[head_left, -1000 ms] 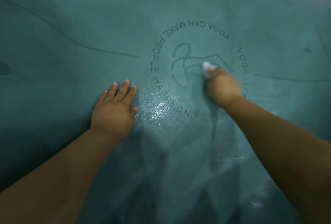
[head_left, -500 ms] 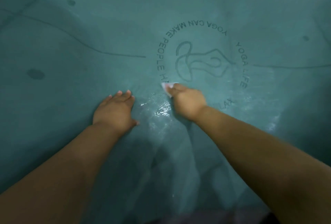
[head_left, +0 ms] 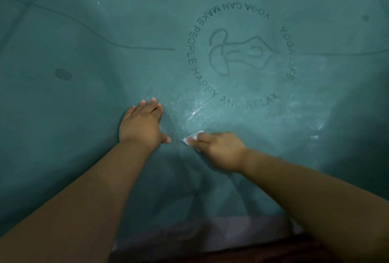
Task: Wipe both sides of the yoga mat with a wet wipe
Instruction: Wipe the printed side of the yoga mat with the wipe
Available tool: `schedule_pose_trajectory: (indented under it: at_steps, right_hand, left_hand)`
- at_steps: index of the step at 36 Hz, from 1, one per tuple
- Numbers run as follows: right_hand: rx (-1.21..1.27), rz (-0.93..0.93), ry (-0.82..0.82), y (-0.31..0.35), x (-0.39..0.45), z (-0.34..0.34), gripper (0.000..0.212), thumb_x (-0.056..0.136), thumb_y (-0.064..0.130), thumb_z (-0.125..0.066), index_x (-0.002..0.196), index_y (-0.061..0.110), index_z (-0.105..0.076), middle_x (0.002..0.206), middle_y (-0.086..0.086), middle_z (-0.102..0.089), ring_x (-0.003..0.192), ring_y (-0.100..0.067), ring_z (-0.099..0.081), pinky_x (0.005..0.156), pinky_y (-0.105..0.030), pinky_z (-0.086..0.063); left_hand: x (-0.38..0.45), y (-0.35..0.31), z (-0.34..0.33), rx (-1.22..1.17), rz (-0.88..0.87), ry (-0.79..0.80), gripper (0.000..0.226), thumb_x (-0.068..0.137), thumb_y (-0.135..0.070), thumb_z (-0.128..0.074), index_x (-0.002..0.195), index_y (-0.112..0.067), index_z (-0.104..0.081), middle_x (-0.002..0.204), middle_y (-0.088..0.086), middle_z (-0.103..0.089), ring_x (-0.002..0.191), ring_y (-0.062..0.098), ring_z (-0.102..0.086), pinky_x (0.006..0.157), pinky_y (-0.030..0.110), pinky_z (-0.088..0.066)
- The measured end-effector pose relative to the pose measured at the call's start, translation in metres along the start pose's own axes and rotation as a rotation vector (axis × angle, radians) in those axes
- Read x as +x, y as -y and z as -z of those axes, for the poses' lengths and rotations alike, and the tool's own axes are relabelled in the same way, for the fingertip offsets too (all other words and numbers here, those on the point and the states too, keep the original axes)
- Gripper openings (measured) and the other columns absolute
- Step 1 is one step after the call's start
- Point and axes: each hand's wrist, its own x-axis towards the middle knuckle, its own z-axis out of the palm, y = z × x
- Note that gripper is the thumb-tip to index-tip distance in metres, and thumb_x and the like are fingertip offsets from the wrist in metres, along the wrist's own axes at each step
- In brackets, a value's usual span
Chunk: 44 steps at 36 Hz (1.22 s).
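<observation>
Midway, a wet wipe (head_left: 192, 137) is pinched in the right hand (head_left: 219, 150) on the yoga mat (head_left: 105, 73); left hand (head_left: 141, 123) pressed flat alongside. Damp sheen beyond the grip; the underside is judged unwiped.

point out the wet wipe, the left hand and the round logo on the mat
wet wipe (head_left: 192, 137), head view, white corner showing past the fingers
left hand (head_left: 140, 124), head view, back of the hand
round logo (head_left: 237, 52), head view, figure at its centre

Dim light; dark wooden floor (head_left: 242, 256) at bottom edge.
</observation>
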Motion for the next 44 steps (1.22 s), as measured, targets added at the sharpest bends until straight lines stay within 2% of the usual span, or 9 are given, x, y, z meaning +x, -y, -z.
schedule_pose_trajectory:
  at_steps: [4,10,14,19,23,30,34,39,44]
  right_hand:
    - [0.003,-0.515,-0.027,-0.063,-0.021,0.026,0.057,0.090,0.014,-0.043,0.143,0.034,-0.034,0.144,0.002,-0.043,0.121,-0.025,-0.053,0.093,-0.035,-0.046]
    - [0.167,-1.175,-0.224,-0.054,-0.026,0.025,0.052,0.090,0.005,-0.038,0.142,0.011,-0.035,0.139,-0.014,-0.045,0.119,-0.032,-0.051,0.095,-0.033,-0.041]
    - [0.172,-0.657,-0.051,0.045,-0.011,-0.020,0.056,0.093,0.012,-0.037,0.147,0.015,-0.024,0.145,-0.010,-0.040,0.124,-0.029,-0.048,0.096,-0.036,-0.041]
    - [0.152,-0.024,0.129,0.063,-0.030,-0.020,0.045,0.078,0.021,-0.060,0.123,0.019,-0.059,0.109,-0.004,-0.067,0.077,-0.025,-0.069,0.052,-0.026,-0.052]
    - [0.034,-0.486,0.013,-0.012,-0.056,0.004,0.056,0.093,0.017,-0.042,0.147,0.028,-0.027,0.147,0.002,-0.039,0.127,-0.020,-0.047,0.098,-0.029,-0.041]
    - [0.127,-1.258,-0.190,-0.026,-0.071,0.007,0.046,0.092,0.005,-0.036,0.138,0.005,-0.039,0.128,-0.019,-0.053,0.114,-0.035,-0.053,0.092,-0.034,-0.042]
    - [0.216,-0.725,-0.007,0.067,-0.046,-0.033,0.053,0.093,0.011,-0.042,0.145,0.013,-0.032,0.142,-0.010,-0.043,0.121,-0.030,-0.051,0.095,-0.037,-0.044]
    - [0.157,-0.093,0.025,0.076,-0.072,-0.049,0.043,0.074,0.024,-0.063,0.117,0.023,-0.060,0.096,0.005,-0.069,0.063,-0.018,-0.069,0.039,-0.019,-0.048]
    - [0.017,-0.324,0.141,0.005,-0.104,-0.006,0.051,0.093,0.040,-0.034,0.142,0.029,-0.036,0.140,0.001,-0.048,0.119,-0.023,-0.055,0.090,-0.028,-0.046]
  left_hand:
    - [-0.001,0.001,-0.002,-0.005,-0.004,-0.009,0.100,0.074,-0.057,-0.068,0.151,-0.023,-0.014,0.159,-0.006,-0.003,0.146,0.016,-0.005,0.117,0.032,-0.005]
    - [0.001,-0.001,-0.002,-0.021,0.006,-0.010,0.100,0.073,-0.055,-0.071,0.151,-0.023,-0.016,0.159,-0.006,-0.005,0.146,0.017,-0.006,0.117,0.032,-0.004]
    - [0.000,-0.001,-0.003,-0.019,0.010,-0.016,0.100,0.074,-0.054,-0.070,0.151,-0.022,-0.015,0.159,-0.006,-0.004,0.146,0.016,-0.005,0.117,0.033,-0.003]
    - [-0.002,-0.001,-0.006,-0.013,-0.002,-0.016,0.098,0.076,-0.054,-0.068,0.151,-0.021,-0.014,0.159,-0.005,-0.003,0.146,0.018,-0.003,0.117,0.033,-0.003]
    - [-0.002,-0.001,-0.007,-0.004,-0.005,-0.022,0.097,0.077,-0.054,-0.067,0.151,-0.020,-0.014,0.159,-0.005,-0.003,0.146,0.018,-0.004,0.117,0.034,-0.003]
    - [0.000,-0.003,-0.005,0.016,0.006,-0.023,0.099,0.074,-0.054,-0.071,0.150,-0.019,-0.019,0.159,-0.004,-0.008,0.146,0.020,-0.009,0.116,0.035,-0.007]
    - [-0.005,-0.006,-0.005,0.056,-0.012,-0.017,0.090,0.080,-0.051,-0.066,0.150,-0.019,-0.019,0.159,-0.002,-0.009,0.146,0.021,-0.009,0.116,0.036,-0.008]
    - [-0.023,-0.011,-0.012,0.141,-0.077,0.025,0.080,0.087,-0.047,-0.059,0.150,-0.020,-0.018,0.159,-0.002,-0.007,0.145,0.021,-0.012,0.116,0.036,-0.011]
    - [-0.047,-0.019,-0.013,0.225,-0.126,0.106,0.090,0.080,-0.053,-0.066,0.150,-0.023,-0.019,0.159,-0.001,-0.008,0.144,0.024,-0.016,0.114,0.037,-0.016]
